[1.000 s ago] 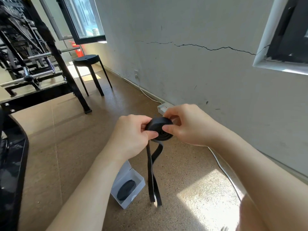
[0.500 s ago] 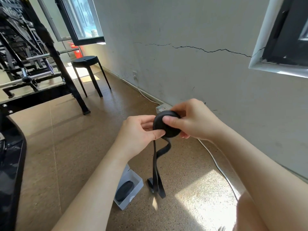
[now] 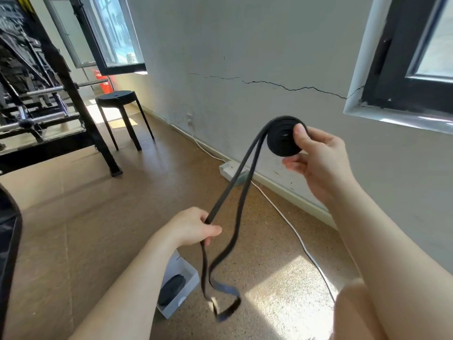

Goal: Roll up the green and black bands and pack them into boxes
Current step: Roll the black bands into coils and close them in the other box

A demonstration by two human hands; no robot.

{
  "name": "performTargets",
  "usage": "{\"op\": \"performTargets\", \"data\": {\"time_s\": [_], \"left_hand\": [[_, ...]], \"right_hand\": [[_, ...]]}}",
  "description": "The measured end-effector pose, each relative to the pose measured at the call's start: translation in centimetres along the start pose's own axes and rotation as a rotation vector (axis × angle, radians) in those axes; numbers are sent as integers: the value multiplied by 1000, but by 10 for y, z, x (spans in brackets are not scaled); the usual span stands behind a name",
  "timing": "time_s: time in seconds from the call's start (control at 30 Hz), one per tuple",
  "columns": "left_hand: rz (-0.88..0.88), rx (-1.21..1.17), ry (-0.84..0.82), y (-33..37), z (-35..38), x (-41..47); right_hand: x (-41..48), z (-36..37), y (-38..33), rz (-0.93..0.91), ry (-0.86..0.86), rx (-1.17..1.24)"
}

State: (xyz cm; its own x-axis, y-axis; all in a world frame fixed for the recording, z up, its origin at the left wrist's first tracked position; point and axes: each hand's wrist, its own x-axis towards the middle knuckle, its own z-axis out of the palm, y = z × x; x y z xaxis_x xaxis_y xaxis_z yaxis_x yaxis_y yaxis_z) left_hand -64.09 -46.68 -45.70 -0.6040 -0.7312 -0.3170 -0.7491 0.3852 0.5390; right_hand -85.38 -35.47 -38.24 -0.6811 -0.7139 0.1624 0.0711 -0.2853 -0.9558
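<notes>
The cracked wall [image 3: 269, 45] runs along the right, and open floor [image 3: 122, 204] stretches left to a black stool [image 3: 117, 98]. A white box [image 3: 188, 283] lies open under the left forearm with a rolled band [image 3: 171, 288] inside. The black band [image 3: 282, 141] is half coiled. The right hand [image 3: 318, 158], now raised higher, pinches the coil with its thumb on the face. The left hand [image 3: 193, 227], at the coil half a second ago, has dropped and grips a loose strand whose end dangles beside the box.

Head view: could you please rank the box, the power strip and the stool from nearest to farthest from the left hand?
1. Box, just below the left hand.
2. Power strip, ahead and slightly right.
3. Stool, far ahead on the left.
</notes>
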Motion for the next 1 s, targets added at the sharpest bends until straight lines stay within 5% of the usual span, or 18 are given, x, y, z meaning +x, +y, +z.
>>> {"op": "performTargets", "data": {"time_s": [0.17,0.27,0.37,0.47,0.73,1.0], "left_hand": [[-70,126,-232,2,4,2],[104,21,-38,22,6,0],[423,-435,244,50,-6,-12],[597,-724,328,68,-13,-24],[535,-553,607,62,-16,-26],[446,-500,560,55,-29,-36]], "right_hand": [[-5,-8,0,-101,-94,-190],[-9,-5,0,-121,-173,-236],[-13,-2,0,-131,-244,-261],[-16,2,2,-136,-307,-281],[-18,13,11,-103,-389,-344],[-20,24,14,-23,-411,-283]]}}
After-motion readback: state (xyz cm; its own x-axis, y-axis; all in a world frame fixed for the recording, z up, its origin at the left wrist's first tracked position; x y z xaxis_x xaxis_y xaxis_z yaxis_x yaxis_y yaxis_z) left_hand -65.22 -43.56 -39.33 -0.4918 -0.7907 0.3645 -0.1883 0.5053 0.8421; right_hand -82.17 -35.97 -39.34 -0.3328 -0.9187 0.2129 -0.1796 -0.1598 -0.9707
